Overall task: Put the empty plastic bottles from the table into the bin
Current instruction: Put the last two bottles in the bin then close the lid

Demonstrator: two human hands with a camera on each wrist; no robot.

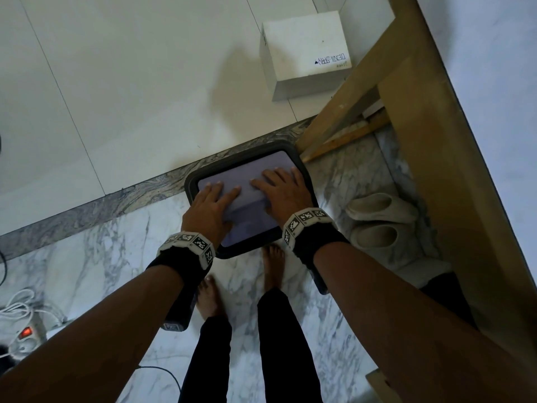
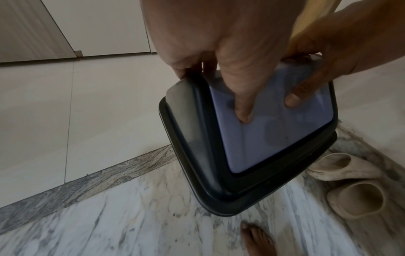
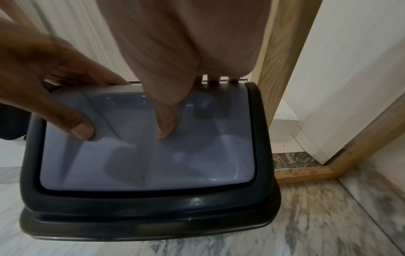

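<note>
- on the marble floor by the wooden frame (image 1: 430, 158) stood the bin (image 1: 203, 177), a dark plastic body with a pale lilac swing lid (image 1: 247, 173); it looked light, stiff and smooth, so i judged it would slide or tip under a hard push, and the flap would be best pressed near one long edge, away from its pivot, to swing it open.
- the empty plastic bottles themselves were not in view anywhere (the table was out of frame too, and whether any already lay inside the bin could not be told); such bottles would likely be very light, crushable and a bit slick, best taken round the body or neck.
- both forearms reached straight down and forward, wrists slightly bent, palms facing the lid.
- the left hand (image 1: 209, 206) lay flat on the lid's left part, fingers straight and a little spread, holding nothing.
- the right hand (image 1: 286, 193) rested on the right part in the same way, fingers extended, thumb (image 3: 166, 128) pressing the flap, gripping nothing.
- a pair of pale slippers (image 1: 380, 219) sat just beside the bin.
</note>
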